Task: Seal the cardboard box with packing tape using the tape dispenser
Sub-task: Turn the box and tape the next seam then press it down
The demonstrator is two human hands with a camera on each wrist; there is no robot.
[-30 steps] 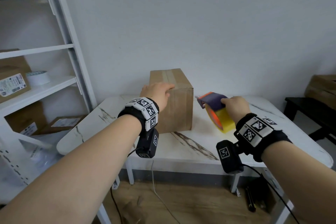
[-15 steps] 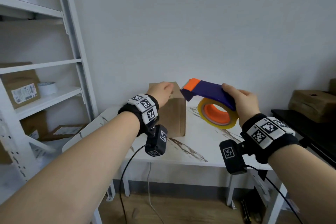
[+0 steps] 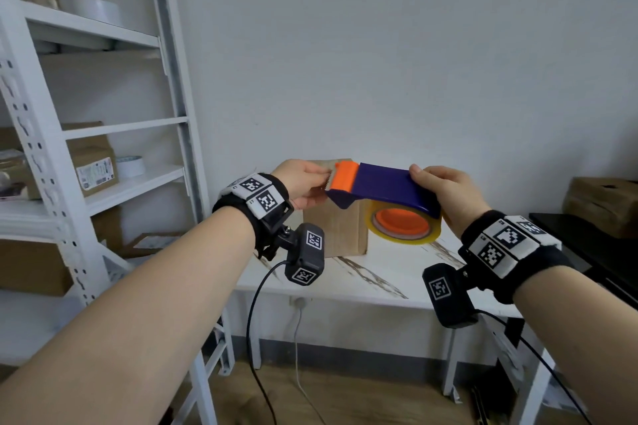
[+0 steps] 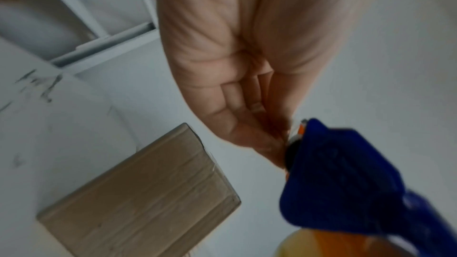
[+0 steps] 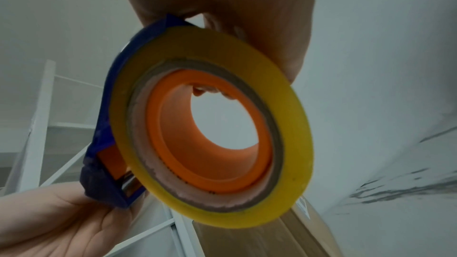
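Note:
My right hand grips the rear of the blue and orange tape dispenser, held level in the air above the white table. A yellow tape roll hangs on its orange hub. My left hand pinches the dispenser's orange cutter end, thumb on top and fingers beneath; the tape's loose end cannot be made out. The cardboard box stands upright on the table behind and below the dispenser, untouched. In the right wrist view the roll fills the middle, with the left hand under the dispenser's nose.
A white shelf rack with cardboard boxes and tape rolls stands at the left. A dark bench with brown boxes is at the right. The wall is close behind the table. Camera cables hang from both wrists.
My right hand has lifted the dispenser from the table and turned it level. My left hand has left the box top and taken the dispenser's cutter end.

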